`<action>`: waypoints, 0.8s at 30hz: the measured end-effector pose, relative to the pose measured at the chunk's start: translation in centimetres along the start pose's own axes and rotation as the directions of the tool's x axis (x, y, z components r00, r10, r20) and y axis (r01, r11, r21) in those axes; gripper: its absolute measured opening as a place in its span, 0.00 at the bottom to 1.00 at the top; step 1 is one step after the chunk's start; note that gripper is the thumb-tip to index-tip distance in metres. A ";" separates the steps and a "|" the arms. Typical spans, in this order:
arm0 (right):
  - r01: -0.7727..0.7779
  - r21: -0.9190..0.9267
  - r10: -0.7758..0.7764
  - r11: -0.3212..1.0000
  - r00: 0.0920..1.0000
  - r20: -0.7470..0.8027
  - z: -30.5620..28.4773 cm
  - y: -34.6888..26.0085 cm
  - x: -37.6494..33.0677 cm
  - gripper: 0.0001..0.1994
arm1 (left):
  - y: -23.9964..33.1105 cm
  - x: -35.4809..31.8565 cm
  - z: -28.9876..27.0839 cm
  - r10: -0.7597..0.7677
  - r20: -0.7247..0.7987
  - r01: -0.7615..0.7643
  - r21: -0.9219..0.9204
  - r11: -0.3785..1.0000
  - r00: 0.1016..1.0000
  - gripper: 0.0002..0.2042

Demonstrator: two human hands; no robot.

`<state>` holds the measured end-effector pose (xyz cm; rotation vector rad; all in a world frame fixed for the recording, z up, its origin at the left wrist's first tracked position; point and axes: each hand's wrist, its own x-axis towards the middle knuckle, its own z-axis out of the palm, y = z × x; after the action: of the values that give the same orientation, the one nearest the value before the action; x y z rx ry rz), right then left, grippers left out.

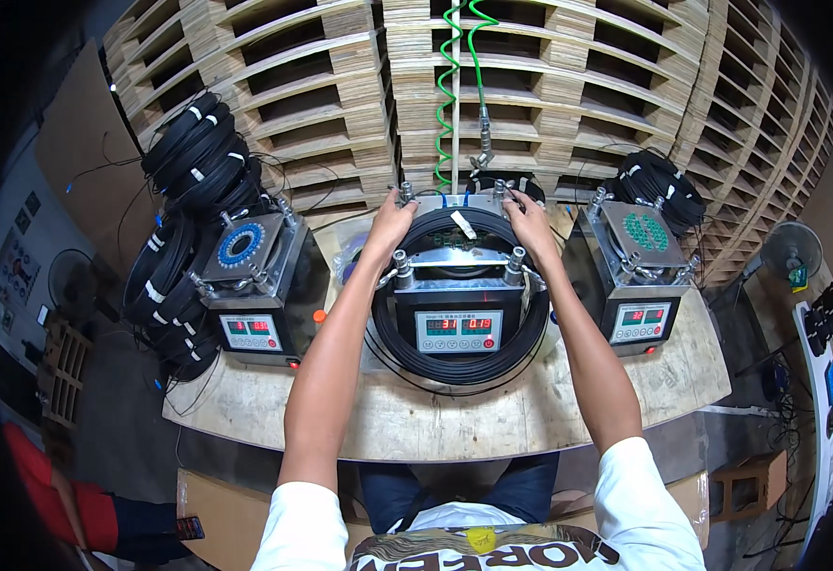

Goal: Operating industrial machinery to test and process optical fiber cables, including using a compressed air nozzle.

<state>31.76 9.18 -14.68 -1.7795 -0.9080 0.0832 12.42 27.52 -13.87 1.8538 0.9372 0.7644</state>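
Observation:
A polishing machine point(459, 331) with a lit display stands at the middle of the table, between my arms. Around it lies a large coil of black cable point(450, 369) with a white tag point(464, 225) on its far side. My left hand point(391, 228) reaches to the machine's far left corner, fingers closed on a metal corner clamp point(407, 193). At the far right corner, my right hand point(532, 231) is closed on a matching clamp point(500, 190). Small green-tipped connectors point(450, 240) show on the top plate, partly hidden by the coil.
Similar machines stand left point(245, 262) with blue connectors and right point(637, 238) with green ones. Black cable coils point(197, 162) pile up at left; another coil point(662, 190) lies behind at right. A green air hose point(478, 57) hangs before stacked pallets point(302, 71). A person point(59, 485) is at lower left.

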 end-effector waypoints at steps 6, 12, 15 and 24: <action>0.063 0.001 -0.063 0.998 0.998 -0.017 0.2 1.4 0.7 0.23 | 0.6 -0.3 0.2 -0.020 0.020 0.021 -0.016 1.000 1.000 0.38; -0.013 0.127 0.013 0.992 1.000 -0.002 0.7 2.0 1.0 0.23 | 0.4 -0.3 0.0 0.043 -0.036 -0.043 0.001 0.999 0.998 0.37; -0.014 0.101 0.012 0.995 1.000 0.023 0.6 2.0 1.0 0.23 | 0.3 -0.3 -0.1 -0.002 -0.013 0.002 -0.010 1.000 1.000 0.36; 0.063 -0.026 -0.063 0.998 0.998 -0.025 0.5 1.3 0.6 0.22 | 0.9 -0.9 -0.2 -0.021 0.007 0.022 -0.028 0.999 1.000 0.34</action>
<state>32.65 9.75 -15.72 -1.7702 -0.9496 0.0081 12.02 26.56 -13.06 1.8178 0.9364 0.7547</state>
